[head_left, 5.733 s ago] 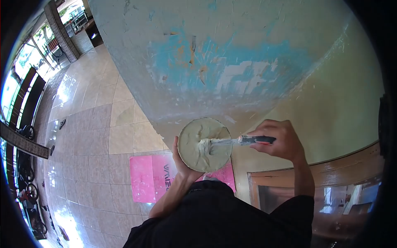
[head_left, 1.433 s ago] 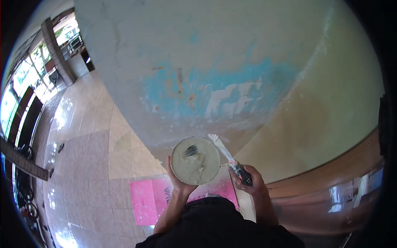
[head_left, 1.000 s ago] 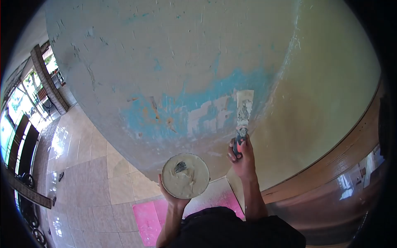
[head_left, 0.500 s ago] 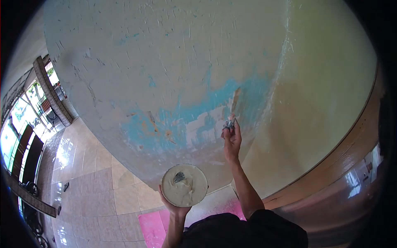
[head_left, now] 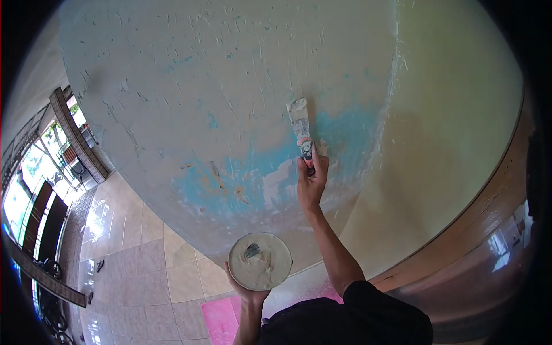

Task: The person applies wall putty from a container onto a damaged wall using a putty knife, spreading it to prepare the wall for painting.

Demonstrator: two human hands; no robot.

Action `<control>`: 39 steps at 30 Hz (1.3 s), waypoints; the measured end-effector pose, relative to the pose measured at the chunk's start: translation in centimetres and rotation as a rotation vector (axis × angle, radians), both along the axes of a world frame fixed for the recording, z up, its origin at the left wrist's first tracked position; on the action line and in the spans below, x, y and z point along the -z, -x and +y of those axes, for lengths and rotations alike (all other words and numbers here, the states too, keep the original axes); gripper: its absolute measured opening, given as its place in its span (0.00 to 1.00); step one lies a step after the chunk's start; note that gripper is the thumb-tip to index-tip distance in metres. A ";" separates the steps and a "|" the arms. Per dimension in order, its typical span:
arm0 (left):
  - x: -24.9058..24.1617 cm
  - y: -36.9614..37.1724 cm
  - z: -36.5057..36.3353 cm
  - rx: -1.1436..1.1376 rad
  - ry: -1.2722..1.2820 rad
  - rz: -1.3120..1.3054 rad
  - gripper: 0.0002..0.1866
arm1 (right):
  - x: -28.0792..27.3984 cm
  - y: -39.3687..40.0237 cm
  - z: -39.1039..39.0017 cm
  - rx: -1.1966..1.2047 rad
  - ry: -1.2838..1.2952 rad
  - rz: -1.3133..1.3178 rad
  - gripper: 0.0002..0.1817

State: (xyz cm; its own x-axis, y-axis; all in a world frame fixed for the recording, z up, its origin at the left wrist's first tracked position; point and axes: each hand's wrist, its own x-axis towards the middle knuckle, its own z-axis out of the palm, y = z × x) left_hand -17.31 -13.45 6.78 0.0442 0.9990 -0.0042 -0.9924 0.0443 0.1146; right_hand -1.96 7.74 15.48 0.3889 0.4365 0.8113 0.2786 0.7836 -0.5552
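My right hand [head_left: 312, 183] is closed round the handle of a putty knife [head_left: 300, 123], held up in front of the wall [head_left: 218, 86]. Pale filler coats the tip of its blade, which points upward near the top of a patch of exposed turquoise paint [head_left: 345, 129]. Lower down, my left hand [head_left: 247, 293] grips a round tub [head_left: 231, 267] from its left side and underneath. Inside lies cream-coloured filler [head_left: 273, 250], with a dark grey patch [head_left: 252, 250] on it that I cannot identify.
A pink sheet or board [head_left: 218, 319] lies on the tiled floor [head_left: 138, 253] below. Wooden trim [head_left: 454, 236] borders the greenish wall on the right. A brown pillar [head_left: 77, 135] and a dark bench [head_left: 46, 215] stand at the left.
The putty knife has moved up and left, and its blade now faces upward with filler showing on it. The tub has shifted slightly right in view.
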 end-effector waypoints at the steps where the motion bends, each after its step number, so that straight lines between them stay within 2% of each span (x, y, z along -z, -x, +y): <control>1: 0.0 0.0 -0.1 -0.001 0.001 0.001 0.34 | -0.1 0.1 0.0 0.035 -0.010 -0.017 0.25; 6: -0.1 0.2 -0.2 -0.032 0.003 0.017 0.34 | 2.0 0.0 -0.9 0.045 0.043 -0.066 0.26; 12: 0.5 0.5 -0.2 -0.017 0.047 0.031 0.35 | 3.5 -1.0 -1.9 -0.054 0.059 0.045 0.27; 19: 0.2 0.3 0.1 -0.025 0.049 0.057 0.35 | 5.1 -3.5 -0.5 0.000 0.065 0.091 0.26; 21: 0.3 0.3 0.2 -0.023 0.074 0.073 0.37 | 5.4 -3.9 0.1 0.021 0.079 0.074 0.26; 27: 0.8 0.0 0.3 0.015 0.049 0.042 0.35 | 5.3 -4.5 1.7 0.123 0.084 -0.085 0.25; 32: 0.9 -0.2 0.3 0.057 0.068 -0.008 0.36 | 10.1 -4.7 -0.2 0.112 0.183 -0.053 0.27; 33: 1.0 -0.3 0.3 0.060 0.087 0.007 0.36 | 10.9 -4.7 -1.0 0.076 0.216 -0.022 0.25; 38: 1.0 -0.7 0.1 0.075 0.037 0.045 0.36 | 9.6 -6.4 -2.5 0.111 0.180 -0.043 0.23; 39: 1.1 -0.7 0.2 0.082 0.032 0.012 0.36 | 9.2 -6.9 -2.2 0.033 0.154 0.002 0.21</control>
State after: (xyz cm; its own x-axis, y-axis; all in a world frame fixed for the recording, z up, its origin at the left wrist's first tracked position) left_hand -16.56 -13.26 5.67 0.1252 0.9914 -0.0374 -0.9839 0.1289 0.1238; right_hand 4.92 5.53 6.26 0.4065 0.5423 0.7353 0.3020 0.6798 -0.6683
